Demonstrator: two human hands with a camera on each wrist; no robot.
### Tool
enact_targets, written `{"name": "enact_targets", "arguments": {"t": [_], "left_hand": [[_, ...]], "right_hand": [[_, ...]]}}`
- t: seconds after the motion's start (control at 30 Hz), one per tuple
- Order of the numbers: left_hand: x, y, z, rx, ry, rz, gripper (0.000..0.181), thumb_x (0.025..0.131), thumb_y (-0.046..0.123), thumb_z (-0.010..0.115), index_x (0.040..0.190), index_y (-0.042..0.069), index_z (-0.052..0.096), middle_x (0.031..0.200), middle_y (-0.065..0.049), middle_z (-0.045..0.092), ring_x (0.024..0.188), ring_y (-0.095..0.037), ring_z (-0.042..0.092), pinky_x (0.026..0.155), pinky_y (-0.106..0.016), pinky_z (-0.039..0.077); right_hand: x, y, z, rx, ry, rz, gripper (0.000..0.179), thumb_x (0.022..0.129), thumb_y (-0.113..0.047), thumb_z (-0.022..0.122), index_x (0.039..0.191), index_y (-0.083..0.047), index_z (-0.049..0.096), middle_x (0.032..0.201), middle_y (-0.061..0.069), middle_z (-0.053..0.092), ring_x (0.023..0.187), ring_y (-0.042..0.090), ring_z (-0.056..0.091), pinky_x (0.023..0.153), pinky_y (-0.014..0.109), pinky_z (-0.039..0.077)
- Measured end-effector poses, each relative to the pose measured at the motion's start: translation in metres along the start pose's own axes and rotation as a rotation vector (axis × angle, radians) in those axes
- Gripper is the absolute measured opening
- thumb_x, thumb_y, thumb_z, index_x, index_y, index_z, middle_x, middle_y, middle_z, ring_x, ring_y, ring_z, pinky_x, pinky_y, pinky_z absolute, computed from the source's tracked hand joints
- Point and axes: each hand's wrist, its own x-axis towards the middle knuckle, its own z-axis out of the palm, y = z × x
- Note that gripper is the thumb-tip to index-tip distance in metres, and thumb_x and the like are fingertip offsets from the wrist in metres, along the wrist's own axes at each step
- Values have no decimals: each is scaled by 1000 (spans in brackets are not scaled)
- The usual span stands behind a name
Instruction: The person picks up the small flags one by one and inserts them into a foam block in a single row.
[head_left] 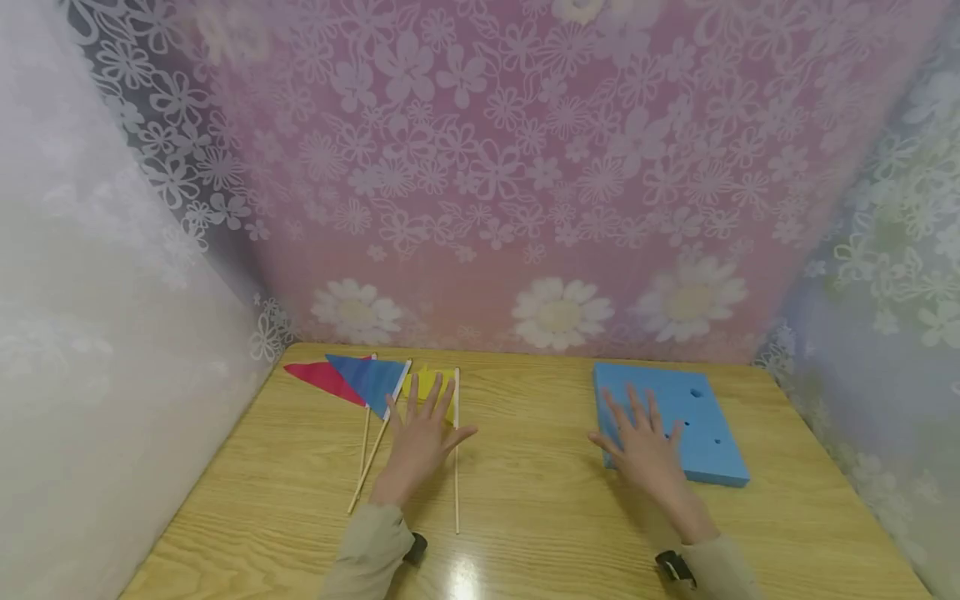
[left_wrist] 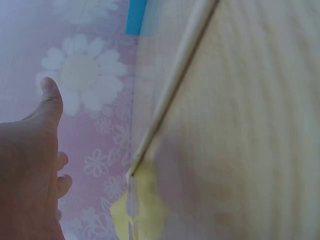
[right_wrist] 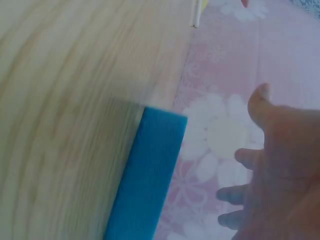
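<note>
Three small triangular flags on wooden sticks lie at the left of the table: a red flag (head_left: 326, 378), a blue flag (head_left: 372, 382) overlapping it, and a yellow flag (head_left: 422, 383). My left hand (head_left: 420, 446) hovers with spread fingers, hiding part of the yellow flag; its stick (left_wrist: 172, 82) crosses the left wrist view. On the right lies a blue foam block (head_left: 701, 421) with several holes in its top. Above its near left part is my right hand (head_left: 648, 450), fingers spread and holding nothing. In the right wrist view the block's side (right_wrist: 147, 172) is apart from that hand.
The wooden table (head_left: 525, 475) runs back to a pink flowered wall covering (head_left: 480, 167). Pale patterned panels (head_left: 892, 333) stand along the sides. Bare wood lies between the flags and the block. A dark band (head_left: 675, 567) is on each wrist.
</note>
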Motion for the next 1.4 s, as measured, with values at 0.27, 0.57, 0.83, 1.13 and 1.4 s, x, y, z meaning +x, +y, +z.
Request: {"name": "enact_targets", "arguments": {"t": [0.27, 0.57, 0.83, 1.13, 1.4], "left_hand": [[28, 28, -5, -135, -49, 60, 79, 99, 60, 53, 159, 14, 33, 163, -11, 34, 155, -37, 12, 117, -74, 6], [65, 78, 4, -200, -35, 166, 65, 103, 51, 52, 155, 13, 41, 157, -9, 44, 151, -34, 29, 121, -64, 19], [87, 125, 27, -124, -98, 258, 61, 105, 50, 49, 156, 16, 41, 157, -5, 45, 149, -30, 33, 120, -58, 27], [91, 163, 70, -38, -220, 363, 65, 104, 57, 45, 157, 19, 40, 160, 1, 40, 153, -28, 26, 120, -61, 26], [80, 177, 87, -27, -341, 397, 72, 102, 61, 43, 161, 22, 29, 167, 5, 25, 155, -25, 17, 122, -63, 17]], "right_hand": [[-8, 37, -36, -23, 71, 11, 72, 99, -44, 64, 157, -12, 36, 159, 28, 31, 144, 56, 23, 100, 86, 19], [-18, 103, -55, -68, 232, -171, 65, 95, -31, 72, 150, -7, 47, 153, 27, 42, 140, 53, 35, 100, 77, 30], [-20, 154, -59, -94, 107, -216, 71, 94, -26, 73, 156, -11, 40, 153, 26, 41, 142, 54, 30, 102, 77, 29], [-29, 179, -55, -116, -162, -97, 77, 98, -49, 62, 157, -7, 36, 160, 22, 32, 147, 50, 23, 104, 82, 18], [-31, 184, -51, -71, -214, -53, 81, 98, -53, 60, 159, -9, 31, 163, 20, 28, 149, 50, 18, 104, 83, 13]]}}
